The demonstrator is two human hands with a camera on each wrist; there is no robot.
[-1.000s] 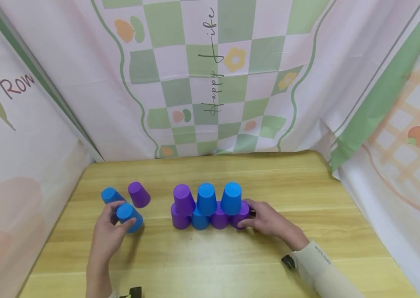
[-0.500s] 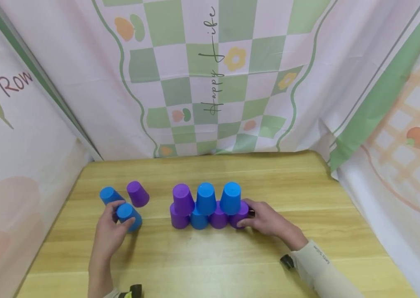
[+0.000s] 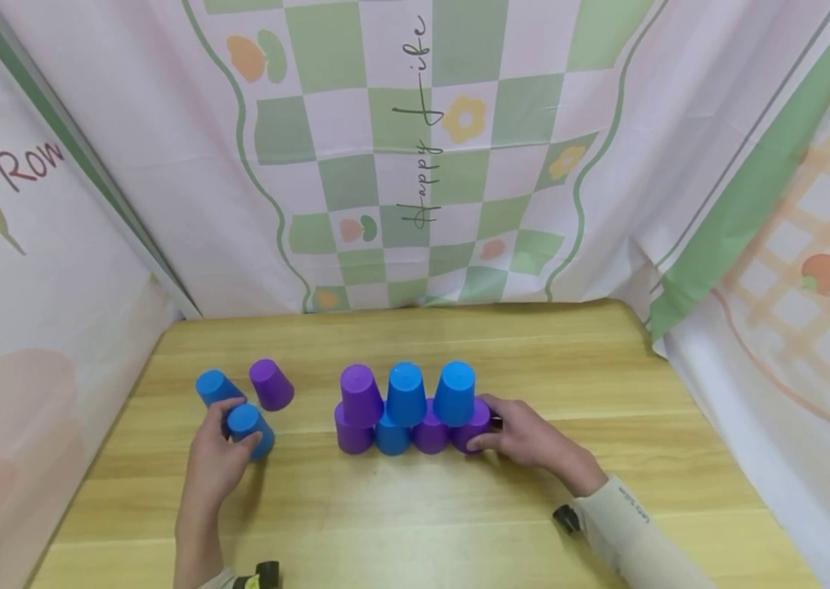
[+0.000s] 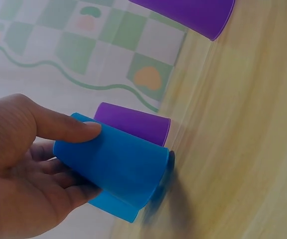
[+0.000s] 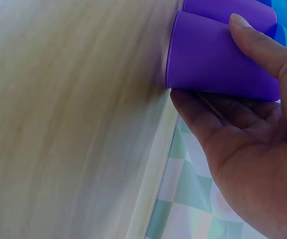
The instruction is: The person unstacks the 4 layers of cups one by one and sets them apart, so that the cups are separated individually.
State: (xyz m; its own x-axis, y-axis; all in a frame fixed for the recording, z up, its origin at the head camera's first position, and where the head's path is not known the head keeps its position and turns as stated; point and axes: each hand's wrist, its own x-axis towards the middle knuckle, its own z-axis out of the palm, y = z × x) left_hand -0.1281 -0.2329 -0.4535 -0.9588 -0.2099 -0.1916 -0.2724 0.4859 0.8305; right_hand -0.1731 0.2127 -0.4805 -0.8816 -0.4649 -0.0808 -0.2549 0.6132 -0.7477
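My left hand (image 3: 213,458) pinches an upside-down blue cup (image 3: 249,425) between thumb and fingers. In the left wrist view this blue cup (image 4: 116,159) is tilted, its rim close over the table with a shadow beside it. My right hand (image 3: 528,433) grips the rightmost purple cup (image 3: 464,437) of a bottom row, thumb on the near side and fingers behind. That row, upside down, also has a purple cup (image 3: 353,438), a blue cup (image 3: 392,438) and another purple cup (image 3: 430,433). On top stand a purple cup (image 3: 361,397), a blue cup (image 3: 406,394) and a second blue cup (image 3: 455,394).
Behind the left hand, a blue cup (image 3: 217,386) and a purple cup (image 3: 271,384) stand upside down on the wooden table (image 3: 400,523). A patterned cloth (image 3: 422,204) hangs along the table's back edge, with more cloth at both sides.
The blue cup in my left hand has shifted slightly left and tipped a little more upright. My right hand keeps its grip, and the stacked cups stay as they were.
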